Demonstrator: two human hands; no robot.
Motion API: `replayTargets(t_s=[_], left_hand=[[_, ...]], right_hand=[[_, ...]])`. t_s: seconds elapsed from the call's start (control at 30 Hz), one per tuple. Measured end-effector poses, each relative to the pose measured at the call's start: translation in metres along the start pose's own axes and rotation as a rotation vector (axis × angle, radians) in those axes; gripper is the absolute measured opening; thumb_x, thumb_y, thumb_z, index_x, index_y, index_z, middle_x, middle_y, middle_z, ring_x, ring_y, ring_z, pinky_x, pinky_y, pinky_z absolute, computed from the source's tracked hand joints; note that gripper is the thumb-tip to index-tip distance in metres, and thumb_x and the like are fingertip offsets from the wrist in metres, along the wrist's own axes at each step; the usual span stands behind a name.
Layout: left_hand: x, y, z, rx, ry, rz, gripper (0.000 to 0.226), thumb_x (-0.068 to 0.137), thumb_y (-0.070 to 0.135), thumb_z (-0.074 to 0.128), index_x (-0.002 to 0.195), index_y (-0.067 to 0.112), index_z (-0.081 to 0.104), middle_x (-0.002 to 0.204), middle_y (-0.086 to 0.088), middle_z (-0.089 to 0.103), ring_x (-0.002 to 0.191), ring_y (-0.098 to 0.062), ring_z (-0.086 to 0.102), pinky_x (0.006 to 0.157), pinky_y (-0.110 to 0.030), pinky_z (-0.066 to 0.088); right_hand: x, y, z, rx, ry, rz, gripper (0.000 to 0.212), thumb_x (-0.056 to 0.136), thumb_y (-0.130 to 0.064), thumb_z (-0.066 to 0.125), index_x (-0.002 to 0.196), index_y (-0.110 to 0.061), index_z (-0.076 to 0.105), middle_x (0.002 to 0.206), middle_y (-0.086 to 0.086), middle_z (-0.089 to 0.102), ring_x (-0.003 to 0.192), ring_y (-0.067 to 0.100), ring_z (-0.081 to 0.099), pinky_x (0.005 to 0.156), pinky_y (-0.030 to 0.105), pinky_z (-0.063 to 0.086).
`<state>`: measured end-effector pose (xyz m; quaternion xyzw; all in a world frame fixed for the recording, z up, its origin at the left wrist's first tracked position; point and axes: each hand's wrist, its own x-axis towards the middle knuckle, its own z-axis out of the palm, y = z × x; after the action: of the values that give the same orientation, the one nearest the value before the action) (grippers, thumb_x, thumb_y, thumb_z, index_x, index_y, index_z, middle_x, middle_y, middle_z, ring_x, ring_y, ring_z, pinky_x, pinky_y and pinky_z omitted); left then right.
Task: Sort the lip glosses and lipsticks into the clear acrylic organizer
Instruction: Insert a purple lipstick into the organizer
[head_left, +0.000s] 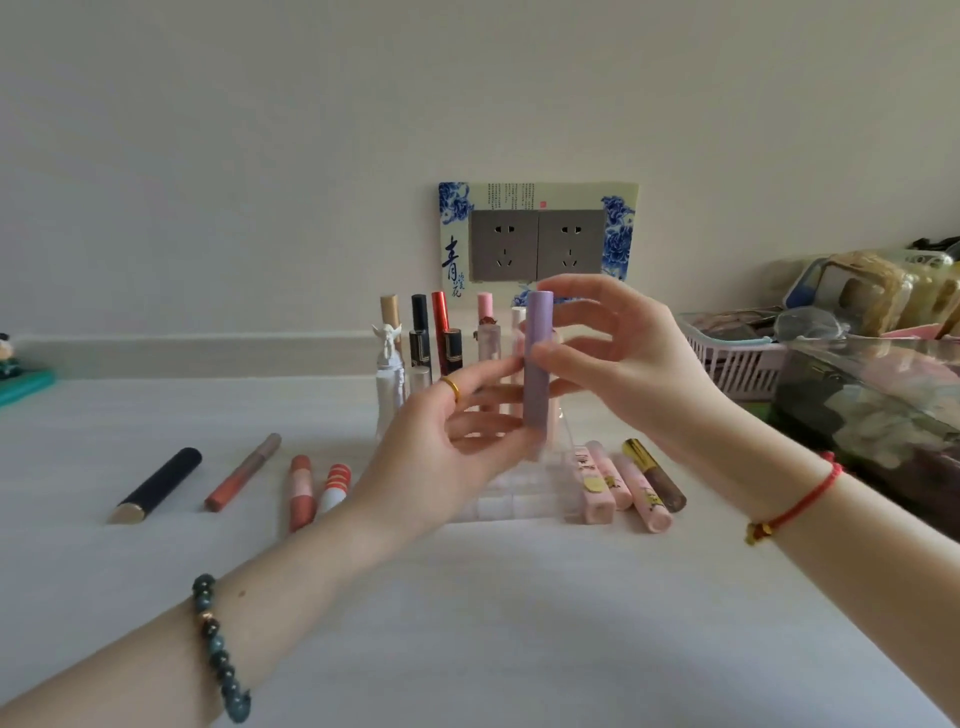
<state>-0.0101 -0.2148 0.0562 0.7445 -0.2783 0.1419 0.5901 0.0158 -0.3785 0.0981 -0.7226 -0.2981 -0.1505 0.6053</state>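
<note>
**Lilac tube held upright over the organizer**

I have both hands on one item: a matte lilac lip-gloss tube (537, 364), a smooth cylinder held upright in front of the clear acrylic organizer (519, 506). My left hand (447, 441) pinches its lower part between thumb and fingertips, and my right hand (618, 358) closes on the upper half from the other side, its index finger arched over the cap. I read this vertical, two-handed hold as lining the tube up with a slot, since the slots take tubes standing on end.

The organizer sits on the white worktop (467, 623) against the wall. Its back rows already hold upright pieces: a tan-capped tube (389, 312), a black one (420, 332), a glossy red one (440, 332) and a pink-capped one (485, 322). The stepped front rows look open, though the transparent walls make the cells hard to separate.

Lying loose to the left, well apart from one another, are a navy tube with a gold end (158, 486), a slim coral pencil-like stick (243, 472), a pink-and-coral tube (300, 491) and a white one with orange stripes (335, 488). To the right, a cluster of pale pink tubes (618, 488) lies just beside a brown gloss with a gold cap (655, 475). So I judge the sort roughly half done.
</note>
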Motion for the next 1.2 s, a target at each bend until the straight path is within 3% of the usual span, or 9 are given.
replayTargets(t_s=[0.17,0.3,0.4,0.57,0.63,0.83,1.0,1.07,1.2], left_hand=[[-0.008,-0.005,-0.022,0.031,0.100,-0.060,0.032,0.081,0.010,0.063,0.101,0.035,0.063,0.087,0.009,0.072,0.074,-0.003,0.065,0.061,-0.013,0.047],[-0.013,-0.008,-0.032,0.116,0.103,-0.074,0.032,0.081,0.016,0.063,0.089,0.048,0.063,0.090,0.011,0.070,0.084,-0.003,0.065,0.077,-0.014,0.050],[-0.017,-0.012,-0.036,0.166,0.077,-0.114,0.034,0.077,0.025,0.067,0.097,0.051,0.058,0.098,0.014,0.069,0.095,-0.006,0.064,0.088,-0.022,0.048],[-0.020,-0.021,-0.036,0.264,0.035,-0.210,0.046,0.058,0.054,0.058,0.097,0.072,0.044,0.112,0.030,0.060,0.109,0.002,0.056,0.108,-0.051,0.027],[-0.021,-0.022,-0.034,0.275,0.018,-0.228,0.048,0.053,0.057,0.056,0.092,0.080,0.037,0.113,0.034,0.056,0.110,0.005,0.054,0.110,-0.052,0.023],[-0.025,-0.020,-0.032,0.448,-0.014,-0.315,0.048,0.062,0.057,0.057,0.088,0.084,0.027,0.087,0.055,0.044,0.091,0.026,0.051,0.111,-0.053,0.009],[-0.028,-0.023,-0.031,0.541,-0.016,-0.350,0.042,0.061,0.062,0.047,0.089,0.084,0.024,0.077,0.066,0.035,0.088,0.031,0.046,0.106,-0.059,-0.002],[-0.029,-0.027,-0.031,0.545,-0.015,-0.349,0.042,0.064,0.061,0.049,0.091,0.083,0.026,0.078,0.064,0.038,0.086,0.034,0.044,0.106,-0.055,-0.005],[-0.030,-0.031,-0.032,0.485,-0.003,-0.319,0.043,0.077,0.045,0.060,0.103,0.072,0.037,0.089,0.051,0.045,0.085,0.034,0.043,0.093,-0.022,-0.008]], right_hand=[[0.008,0.005,0.033,-0.108,-0.010,-0.082,0.039,0.076,0.003,0.066,0.107,-0.019,0.057,0.089,-0.002,0.065,0.072,0.010,0.066,0.067,0.023,0.057],[0.012,0.012,0.051,-0.159,-0.002,-0.107,0.040,0.076,0.005,0.064,0.100,-0.026,0.055,0.085,-0.008,0.064,0.073,0.004,0.064,0.069,0.017,0.054],[0.014,0.020,0.057,-0.170,0.015,-0.107,0.041,0.075,0.007,0.063,0.100,-0.025,0.055,0.087,-0.008,0.064,0.075,0.008,0.065,0.071,0.017,0.054],[0.016,0.033,0.058,-0.170,0.062,-0.087,0.038,0.075,0.005,0.065,0.101,-0.020,0.056,0.090,0.002,0.067,0.078,0.009,0.066,0.072,0.015,0.052],[0.016,0.037,0.057,-0.169,0.068,-0.079,0.037,0.075,0.004,0.066,0.101,-0.020,0.055,0.091,0.004,0.068,0.079,0.010,0.066,0.072,0.015,0.052],[0.014,0.048,0.058,-0.195,0.057,-0.040,0.038,0.075,0.003,0.066,0.101,-0.022,0.055,0.087,-0.003,0.066,0.077,0.009,0.065,0.072,0.016,0.054],[0.012,0.052,0.061,-0.198,0.032,-0.019,0.037,0.075,0.002,0.067,0.103,-0.021,0.055,0.087,0.002,0.067,0.074,0.010,0.065,0.066,0.015,0.054],[0.010,0.054,0.062,-0.203,0.022,-0.009,0.037,0.075,0.001,0.066,0.103,-0.021,0.055,0.085,-0.002,0.066,0.074,0.009,0.065,0.065,0.015,0.054],[0.009,0.055,0.062,-0.222,0.020,-0.005,0.037,0.076,0.000,0.067,0.103,-0.022,0.054,0.084,-0.002,0.066,0.075,0.009,0.065,0.067,0.018,0.056]])
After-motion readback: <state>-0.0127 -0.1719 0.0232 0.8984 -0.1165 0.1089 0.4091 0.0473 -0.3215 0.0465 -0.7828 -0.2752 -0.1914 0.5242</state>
